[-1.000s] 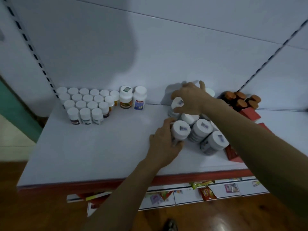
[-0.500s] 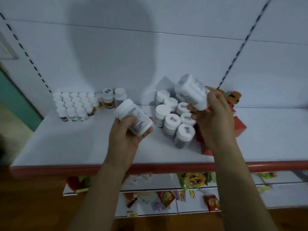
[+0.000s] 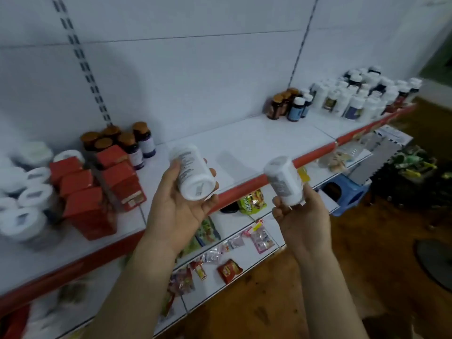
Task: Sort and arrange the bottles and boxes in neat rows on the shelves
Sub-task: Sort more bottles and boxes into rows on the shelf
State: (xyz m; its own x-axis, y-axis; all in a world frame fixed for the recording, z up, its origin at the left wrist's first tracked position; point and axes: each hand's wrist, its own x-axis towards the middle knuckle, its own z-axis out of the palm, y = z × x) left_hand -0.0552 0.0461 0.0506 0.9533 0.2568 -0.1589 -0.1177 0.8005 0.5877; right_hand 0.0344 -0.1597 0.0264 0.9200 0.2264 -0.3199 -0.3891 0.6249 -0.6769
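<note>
My left grip [image 3: 176, 211] clasps one white bottle [image 3: 193, 173], right grip [image 3: 303, 218] a second bottle [image 3: 285, 183]; both tilt top-first toward the shelf [image 3: 244, 143] ahead.

Two tilted white bottles [image 3: 193, 174] [image 3: 285, 182], one gripped per hand.

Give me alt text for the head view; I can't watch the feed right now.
The left hand and right hand each grip a white bottle, the left bottle and right bottle, held tilted in front of a white shelf. On it, red boxes and white-capped bottles cluster at the left; mixed bottles stand at the far right.
</note>
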